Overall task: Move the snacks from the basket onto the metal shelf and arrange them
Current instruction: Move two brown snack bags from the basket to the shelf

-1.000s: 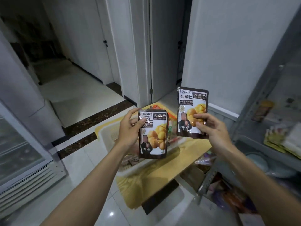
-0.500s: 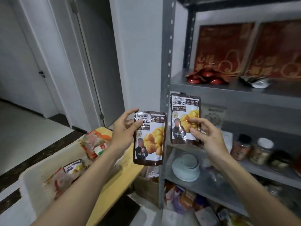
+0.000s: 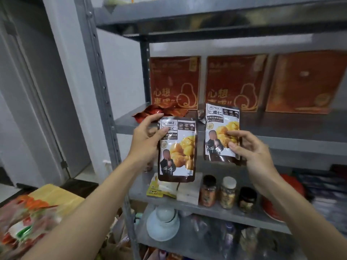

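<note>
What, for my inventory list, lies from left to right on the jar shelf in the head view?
Yellow flat sachet, white box, dark-lidded orange jar, white-lidded clear jar, small dark jar.

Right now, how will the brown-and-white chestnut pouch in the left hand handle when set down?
Probably light: the left hand pinches the brown-and-white chestnut pouch by one top corner. Likely fairly stiff: it hangs flat. Its glossy film may slip on the grey metal shelf.

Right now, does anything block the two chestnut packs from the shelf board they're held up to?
Partly. Red snack packets lie at the board's left front, just past the left pack. Right of the right pack, the shelf board shows bare before the red boxes.
</note>
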A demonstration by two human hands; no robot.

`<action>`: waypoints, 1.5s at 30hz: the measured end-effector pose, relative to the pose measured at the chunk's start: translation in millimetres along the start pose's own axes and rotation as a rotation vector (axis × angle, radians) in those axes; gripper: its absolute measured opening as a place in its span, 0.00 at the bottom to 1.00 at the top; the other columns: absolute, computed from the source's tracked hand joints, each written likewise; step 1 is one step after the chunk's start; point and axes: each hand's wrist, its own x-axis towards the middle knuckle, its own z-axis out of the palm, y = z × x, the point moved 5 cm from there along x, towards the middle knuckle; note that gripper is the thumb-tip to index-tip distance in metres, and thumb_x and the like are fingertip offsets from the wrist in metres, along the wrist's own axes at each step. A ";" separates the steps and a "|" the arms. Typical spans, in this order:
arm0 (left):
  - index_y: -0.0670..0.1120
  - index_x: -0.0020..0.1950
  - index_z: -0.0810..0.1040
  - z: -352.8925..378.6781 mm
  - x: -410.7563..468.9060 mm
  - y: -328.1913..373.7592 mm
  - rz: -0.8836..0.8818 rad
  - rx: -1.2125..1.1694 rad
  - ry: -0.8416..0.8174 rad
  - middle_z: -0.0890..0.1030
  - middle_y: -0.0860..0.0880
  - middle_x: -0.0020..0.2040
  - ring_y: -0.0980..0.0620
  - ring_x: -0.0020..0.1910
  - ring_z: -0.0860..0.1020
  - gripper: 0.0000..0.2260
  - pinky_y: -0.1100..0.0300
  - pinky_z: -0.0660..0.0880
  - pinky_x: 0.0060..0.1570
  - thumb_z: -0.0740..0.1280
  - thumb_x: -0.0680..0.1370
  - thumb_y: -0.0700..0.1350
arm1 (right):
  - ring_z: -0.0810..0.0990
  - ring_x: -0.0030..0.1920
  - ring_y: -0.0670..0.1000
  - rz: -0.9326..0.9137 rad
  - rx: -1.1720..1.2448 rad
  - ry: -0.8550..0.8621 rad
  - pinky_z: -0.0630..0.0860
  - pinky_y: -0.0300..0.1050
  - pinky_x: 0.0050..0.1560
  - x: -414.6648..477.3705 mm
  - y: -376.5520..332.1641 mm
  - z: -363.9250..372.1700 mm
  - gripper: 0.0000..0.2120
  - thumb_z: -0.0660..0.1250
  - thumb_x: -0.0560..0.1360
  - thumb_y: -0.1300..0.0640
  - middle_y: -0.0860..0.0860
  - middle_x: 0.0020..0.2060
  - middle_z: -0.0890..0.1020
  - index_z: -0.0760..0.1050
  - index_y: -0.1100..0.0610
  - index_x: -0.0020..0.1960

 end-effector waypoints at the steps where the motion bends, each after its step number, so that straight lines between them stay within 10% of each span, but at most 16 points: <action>1: 0.47 0.65 0.74 10.9 12.7 1.2 0.012 0.004 -0.006 0.86 0.48 0.43 0.50 0.44 0.85 0.16 0.61 0.80 0.38 0.67 0.78 0.38 | 0.83 0.52 0.43 -0.011 0.003 0.021 0.75 0.32 0.48 9.1 -1.6 -10.2 0.13 0.68 0.76 0.67 0.46 0.50 0.86 0.81 0.50 0.52; 9: 0.48 0.63 0.75 69.7 133.3 -18.6 -0.044 0.008 -0.023 0.85 0.51 0.37 0.55 0.38 0.84 0.15 0.62 0.79 0.35 0.69 0.77 0.39 | 0.82 0.58 0.50 0.055 0.073 0.167 0.75 0.45 0.62 107.6 4.9 -61.9 0.11 0.66 0.75 0.69 0.49 0.53 0.85 0.81 0.57 0.52; 14: 0.47 0.63 0.76 80.2 205.4 -45.8 -0.102 0.096 -0.044 0.84 0.48 0.42 0.56 0.39 0.82 0.15 0.67 0.75 0.38 0.70 0.77 0.40 | 0.84 0.44 0.40 0.147 -0.022 0.169 0.77 0.32 0.45 161.4 18.9 -67.2 0.10 0.64 0.78 0.69 0.47 0.47 0.85 0.80 0.59 0.53; 20: 0.43 0.62 0.76 85.3 248.9 -74.6 -0.202 0.261 -0.036 0.81 0.43 0.43 0.53 0.27 0.74 0.12 0.63 0.72 0.24 0.68 0.79 0.39 | 0.84 0.47 0.52 0.299 -0.127 0.133 0.79 0.46 0.47 200.4 51.9 -57.9 0.09 0.63 0.79 0.66 0.53 0.46 0.86 0.81 0.58 0.50; 27: 0.39 0.61 0.78 89.1 253.0 -107.3 -0.208 0.432 0.025 0.80 0.32 0.56 0.31 0.55 0.78 0.16 0.47 0.76 0.45 0.70 0.78 0.47 | 0.79 0.53 0.44 0.200 -0.339 0.129 0.71 0.40 0.58 209.1 62.7 -57.8 0.10 0.62 0.81 0.60 0.43 0.48 0.82 0.82 0.54 0.54; 32: 0.40 0.63 0.77 91.7 248.7 -104.0 -0.203 0.492 0.080 0.80 0.40 0.59 0.41 0.56 0.79 0.15 0.53 0.76 0.54 0.68 0.79 0.44 | 0.79 0.53 0.50 0.150 -0.555 0.133 0.72 0.40 0.48 209.2 62.4 -60.5 0.11 0.62 0.81 0.55 0.48 0.51 0.83 0.83 0.54 0.55; 37: 0.40 0.63 0.77 95.0 245.0 -101.3 -0.191 0.566 0.100 0.80 0.41 0.58 0.44 0.56 0.79 0.14 0.57 0.76 0.52 0.67 0.79 0.42 | 0.75 0.61 0.58 0.145 -0.672 0.134 0.67 0.56 0.67 208.7 62.4 -61.0 0.12 0.60 0.81 0.53 0.52 0.51 0.84 0.83 0.48 0.48; 45: 0.40 0.58 0.79 100.4 238.7 -92.4 -0.171 0.654 0.072 0.82 0.43 0.55 0.46 0.56 0.79 0.11 0.56 0.74 0.58 0.70 0.77 0.42 | 0.73 0.62 0.60 0.152 -0.678 0.102 0.67 0.55 0.66 205.0 60.3 -58.2 0.14 0.59 0.82 0.51 0.55 0.51 0.83 0.82 0.54 0.51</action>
